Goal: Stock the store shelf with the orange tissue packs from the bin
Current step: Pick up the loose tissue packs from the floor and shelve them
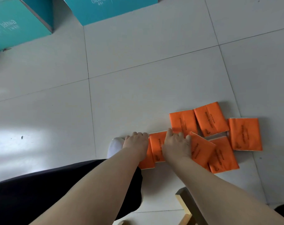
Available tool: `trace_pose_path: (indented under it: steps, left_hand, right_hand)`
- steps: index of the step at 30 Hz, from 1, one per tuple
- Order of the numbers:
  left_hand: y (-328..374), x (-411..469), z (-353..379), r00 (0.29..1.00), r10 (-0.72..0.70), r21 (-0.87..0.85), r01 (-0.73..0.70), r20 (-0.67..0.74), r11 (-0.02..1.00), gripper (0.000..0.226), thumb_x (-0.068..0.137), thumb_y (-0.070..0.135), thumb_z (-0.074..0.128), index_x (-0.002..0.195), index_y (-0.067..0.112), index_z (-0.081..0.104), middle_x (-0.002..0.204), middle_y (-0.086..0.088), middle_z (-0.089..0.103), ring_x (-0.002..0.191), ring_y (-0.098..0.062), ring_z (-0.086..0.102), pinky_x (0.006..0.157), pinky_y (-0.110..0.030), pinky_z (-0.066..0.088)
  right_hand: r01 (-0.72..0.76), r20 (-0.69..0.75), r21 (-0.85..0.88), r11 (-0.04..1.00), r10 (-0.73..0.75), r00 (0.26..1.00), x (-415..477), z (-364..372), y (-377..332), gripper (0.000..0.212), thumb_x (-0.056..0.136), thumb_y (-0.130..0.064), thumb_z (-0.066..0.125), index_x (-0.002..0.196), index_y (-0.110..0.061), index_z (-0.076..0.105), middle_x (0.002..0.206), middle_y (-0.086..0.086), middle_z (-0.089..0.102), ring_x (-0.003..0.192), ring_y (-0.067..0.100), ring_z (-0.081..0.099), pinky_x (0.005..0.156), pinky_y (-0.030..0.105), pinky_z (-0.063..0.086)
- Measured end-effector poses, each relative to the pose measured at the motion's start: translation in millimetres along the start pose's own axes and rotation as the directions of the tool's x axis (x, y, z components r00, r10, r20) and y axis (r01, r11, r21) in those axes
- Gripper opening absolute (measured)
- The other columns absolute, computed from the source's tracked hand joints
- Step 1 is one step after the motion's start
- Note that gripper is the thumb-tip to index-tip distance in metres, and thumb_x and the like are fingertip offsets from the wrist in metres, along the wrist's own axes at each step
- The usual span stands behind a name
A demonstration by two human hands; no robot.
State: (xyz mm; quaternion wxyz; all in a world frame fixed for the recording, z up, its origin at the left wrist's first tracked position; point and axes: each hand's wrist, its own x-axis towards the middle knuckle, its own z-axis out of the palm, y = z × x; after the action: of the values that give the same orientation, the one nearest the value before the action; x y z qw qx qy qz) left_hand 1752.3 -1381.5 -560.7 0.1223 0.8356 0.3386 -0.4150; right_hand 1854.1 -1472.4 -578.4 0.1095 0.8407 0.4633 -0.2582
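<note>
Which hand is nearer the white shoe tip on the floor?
Left. The left hand rests on the leftmost orange tissue pack, right beside the white shoe tip; the right hand is further right, over the neighbouring orange packs.

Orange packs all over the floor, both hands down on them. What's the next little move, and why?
Probably draw the two hands together. The left hand rests on the leftmost pack, the right hand on the neighbouring packs, so closing in would likely bunch them into a liftable stack. The other packs lie loose on the floor to the right.
</note>
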Motion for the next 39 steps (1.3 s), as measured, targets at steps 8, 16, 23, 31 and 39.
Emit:
trace_pose_path:
  steps: [8,16,23,31,39]
  left_hand:
    - [-14.9,1.3,5.3,1.0,-0.012,-0.062,0.013,0.01,0.998,0.045,0.083,0.022,0.065,0.122,0.013,0.044,0.122,-0.007,0.053,0.117,-0.025,0.046,0.089,-0.035,0.041]
    - [-12.5,-1.6,5.8,1.0,0.01,-0.089,-0.009,0.011,0.996,0.039,0.085,0.017,0.059,0.121,0.013,0.045,0.122,-0.008,0.053,0.118,-0.026,0.046,0.089,-0.036,0.042]
    - [-19.0,-6.2,-2.2,1.0,-0.023,-0.071,0.022,-0.017,0.997,0.039,0.09,0.022,0.058,0.126,0.016,0.044,0.125,-0.004,0.052,0.121,-0.023,0.046,0.083,-0.032,0.037]
    - [-17.3,-15.2,-5.4,0.999,-0.043,-0.066,0.044,0.019,0.997,0.037,0.09,0.014,0.05,0.127,0.015,0.045,0.127,-0.004,0.051,0.122,-0.023,0.046,0.088,-0.034,0.04]
    - [-2.0,-2.4,-17.0,0.858,0.501,0.311,-0.448,-0.115,0.838,0.032,0.093,0.017,0.043,0.125,0.016,0.047,0.128,-0.001,0.049,0.122,-0.022,0.043,0.097,-0.038,0.04]
  right_hand:
    - [-0.071,0.008,-0.038,0.997,0.071,0.997,-7.2,2.4,-13.4,0.046,0.097,-0.014,0.028,0.142,-0.005,0.028,0.126,0.013,0.05,0.11,0.027,0.049,0.092,0.038,0.036]
    - [-0.145,0.115,0.223,0.964,0.122,0.986,3.9,5.0,-11.2,0.063,0.094,-0.027,0.051,0.142,0.0,0.02,0.135,0.014,0.041,0.121,0.028,0.043,0.099,0.036,0.037]
    - [-0.203,0.267,0.524,0.827,0.067,0.961,-2.3,3.0,-13.8,0.065,0.083,-0.009,0.059,0.136,-0.017,0.023,0.145,0.012,0.021,0.125,0.034,0.036,0.107,0.041,0.032]
    - [-0.206,0.228,0.513,0.833,0.099,0.969,-5.2,-13.5,-0.6,0.057,0.086,-0.038,0.062,0.13,-0.01,0.039,0.13,0.01,0.05,0.12,0.033,0.045,0.099,0.042,0.037]
    - [0.067,-0.421,0.318,0.946,0.078,0.904,-13.1,-62.1,26.7,0.059,0.079,-0.028,0.048,0.133,-0.006,0.047,0.1,0.014,0.059,0.094,0.033,0.056,0.072,0.042,0.045]
